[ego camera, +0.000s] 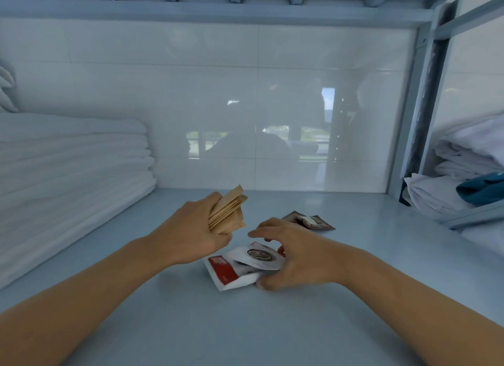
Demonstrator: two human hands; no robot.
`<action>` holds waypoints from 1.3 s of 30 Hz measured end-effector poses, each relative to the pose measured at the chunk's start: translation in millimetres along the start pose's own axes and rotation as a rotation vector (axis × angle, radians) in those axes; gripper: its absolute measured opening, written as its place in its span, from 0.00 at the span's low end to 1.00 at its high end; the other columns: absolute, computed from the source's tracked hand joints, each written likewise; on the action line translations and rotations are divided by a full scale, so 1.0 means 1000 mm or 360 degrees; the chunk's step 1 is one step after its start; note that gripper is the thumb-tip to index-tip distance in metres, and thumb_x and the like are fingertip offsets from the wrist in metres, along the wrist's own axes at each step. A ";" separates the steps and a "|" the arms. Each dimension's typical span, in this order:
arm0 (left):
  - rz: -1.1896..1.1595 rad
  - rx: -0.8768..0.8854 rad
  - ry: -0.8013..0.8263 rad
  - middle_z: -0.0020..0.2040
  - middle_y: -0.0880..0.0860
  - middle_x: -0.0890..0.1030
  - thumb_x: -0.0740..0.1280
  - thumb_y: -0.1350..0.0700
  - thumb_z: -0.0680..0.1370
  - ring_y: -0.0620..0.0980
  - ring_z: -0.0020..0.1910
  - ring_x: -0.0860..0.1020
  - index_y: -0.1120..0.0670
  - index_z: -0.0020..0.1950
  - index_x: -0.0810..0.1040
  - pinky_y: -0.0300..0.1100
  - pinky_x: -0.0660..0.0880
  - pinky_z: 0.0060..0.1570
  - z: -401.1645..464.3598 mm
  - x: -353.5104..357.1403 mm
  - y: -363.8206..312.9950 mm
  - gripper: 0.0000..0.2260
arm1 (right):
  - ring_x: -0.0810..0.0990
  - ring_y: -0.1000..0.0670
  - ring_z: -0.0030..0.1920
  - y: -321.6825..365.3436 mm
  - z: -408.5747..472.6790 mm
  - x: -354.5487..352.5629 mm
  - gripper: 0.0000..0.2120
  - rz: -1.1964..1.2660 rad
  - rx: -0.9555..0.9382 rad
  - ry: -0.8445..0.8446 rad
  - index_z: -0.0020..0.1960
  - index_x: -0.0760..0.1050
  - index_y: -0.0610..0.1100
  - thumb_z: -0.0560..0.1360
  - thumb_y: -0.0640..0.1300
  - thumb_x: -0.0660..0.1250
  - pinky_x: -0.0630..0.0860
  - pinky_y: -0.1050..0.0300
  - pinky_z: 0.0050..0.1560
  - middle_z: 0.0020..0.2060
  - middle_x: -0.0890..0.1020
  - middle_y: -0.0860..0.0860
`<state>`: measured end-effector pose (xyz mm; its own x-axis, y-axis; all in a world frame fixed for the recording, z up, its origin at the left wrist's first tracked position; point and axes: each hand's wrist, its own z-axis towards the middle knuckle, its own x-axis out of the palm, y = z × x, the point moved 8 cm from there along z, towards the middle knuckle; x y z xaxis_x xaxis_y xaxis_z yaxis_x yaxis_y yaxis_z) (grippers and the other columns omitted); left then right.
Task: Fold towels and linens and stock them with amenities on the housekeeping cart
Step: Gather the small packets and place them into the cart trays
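Her left hand point(191, 229) clutches a fanned bundle of tan paper sachets point(227, 211); the right hand point(289, 253) gathers white-and-red amenity packets point(240, 267) on the near shelf point(191, 324), probably to tidy them beside the folded towels point(68, 169).

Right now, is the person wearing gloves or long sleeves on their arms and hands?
No. Both hands, the left hand and the right hand, are bare, with no gloves, rings or watch showing. Both forearms are bare too, with no sleeves anywhere in view.
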<state>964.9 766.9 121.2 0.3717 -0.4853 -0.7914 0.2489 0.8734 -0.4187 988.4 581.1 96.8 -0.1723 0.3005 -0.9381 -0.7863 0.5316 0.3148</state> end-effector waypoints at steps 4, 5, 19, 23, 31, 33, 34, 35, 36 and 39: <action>-0.0036 0.0038 0.0110 0.43 0.41 0.79 0.74 0.46 0.70 0.45 0.37 0.79 0.39 0.48 0.72 0.39 0.74 0.36 -0.002 0.003 -0.004 0.13 | 0.62 0.64 0.69 -0.017 -0.001 -0.001 0.50 0.0060 0.0121 0.0209 0.76 0.55 0.71 0.62 0.60 0.78 0.63 0.61 0.64 0.73 0.61 0.72; -0.0045 0.0038 0.0139 0.43 0.42 0.80 0.75 0.45 0.70 0.45 0.38 0.79 0.40 0.49 0.72 0.39 0.75 0.37 -0.003 0.004 -0.004 0.13 | 0.63 0.64 0.68 -0.022 -0.003 -0.001 0.50 0.0031 0.0163 0.0274 0.76 0.54 0.73 0.62 0.57 0.78 0.65 0.61 0.62 0.72 0.62 0.72; 0.0087 0.0029 0.0412 0.44 0.40 0.80 0.72 0.23 0.61 0.40 0.41 0.80 0.38 0.50 0.71 0.40 0.76 0.40 -0.018 0.019 -0.009 0.28 | 0.83 0.64 0.45 -0.023 0.005 -0.011 0.23 0.0195 0.0253 -0.0012 0.61 0.81 0.59 0.67 0.50 0.80 0.81 0.65 0.47 0.49 0.81 0.68; 0.0204 0.0064 0.0520 0.47 0.41 0.79 0.70 0.18 0.57 0.41 0.45 0.78 0.39 0.53 0.70 0.48 0.79 0.47 -0.022 0.031 -0.011 0.35 | 0.84 0.60 0.44 -0.026 0.008 -0.010 0.24 0.0307 0.0294 -0.0043 0.59 0.83 0.56 0.64 0.49 0.84 0.80 0.65 0.47 0.47 0.85 0.60; 0.0110 0.0138 0.0582 0.53 0.36 0.78 0.74 0.21 0.57 0.37 0.50 0.78 0.34 0.63 0.68 0.45 0.79 0.52 -0.023 0.040 -0.014 0.39 | 0.86 0.59 0.44 -0.032 0.014 -0.001 0.21 0.0621 0.0224 0.0025 0.51 0.86 0.55 0.60 0.51 0.86 0.78 0.68 0.45 0.46 0.87 0.57; 0.0132 0.0154 0.0598 0.54 0.37 0.78 0.74 0.23 0.60 0.37 0.51 0.78 0.33 0.63 0.68 0.44 0.78 0.53 -0.022 0.041 -0.013 0.36 | 0.86 0.58 0.45 -0.043 0.013 -0.005 0.24 0.0563 0.0235 0.0098 0.55 0.85 0.55 0.60 0.51 0.86 0.82 0.60 0.52 0.49 0.87 0.57; 0.0142 0.0163 0.0604 0.54 0.37 0.77 0.73 0.24 0.62 0.38 0.52 0.77 0.33 0.63 0.67 0.45 0.78 0.54 -0.022 0.042 -0.013 0.34 | 0.85 0.58 0.45 -0.054 0.013 -0.011 0.25 0.0466 0.0265 0.0061 0.57 0.85 0.55 0.61 0.50 0.85 0.81 0.58 0.54 0.50 0.86 0.58; 0.0147 0.0175 0.0594 0.54 0.38 0.77 0.72 0.25 0.65 0.39 0.52 0.77 0.33 0.63 0.67 0.45 0.77 0.54 -0.022 0.042 -0.013 0.31 | 0.84 0.61 0.46 -0.067 0.011 -0.020 0.26 0.0334 0.0319 -0.0034 0.58 0.84 0.56 0.61 0.48 0.85 0.80 0.60 0.53 0.50 0.85 0.60; 0.0147 0.0192 0.0569 0.54 0.38 0.77 0.71 0.27 0.67 0.39 0.51 0.77 0.34 0.62 0.67 0.44 0.77 0.53 -0.022 0.041 -0.014 0.28 | 0.81 0.63 0.48 -0.080 0.009 -0.029 0.27 0.0211 0.0372 -0.0141 0.58 0.82 0.59 0.62 0.48 0.84 0.76 0.65 0.51 0.51 0.83 0.62; 0.0129 0.0244 0.0508 0.50 0.41 0.77 0.70 0.34 0.70 0.42 0.46 0.77 0.37 0.58 0.68 0.42 0.76 0.47 -0.021 0.040 -0.019 0.21 | 0.75 0.64 0.56 -0.106 0.004 -0.037 0.27 0.0102 0.0415 -0.0297 0.53 0.75 0.77 0.62 0.57 0.83 0.69 0.68 0.52 0.56 0.74 0.65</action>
<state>956.4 732.0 88.2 0.1039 -0.3561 -0.9287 0.3703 0.8804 -0.2962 1080.2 516.6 98.2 -0.0860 0.4669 -0.8801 -0.5946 0.6848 0.4214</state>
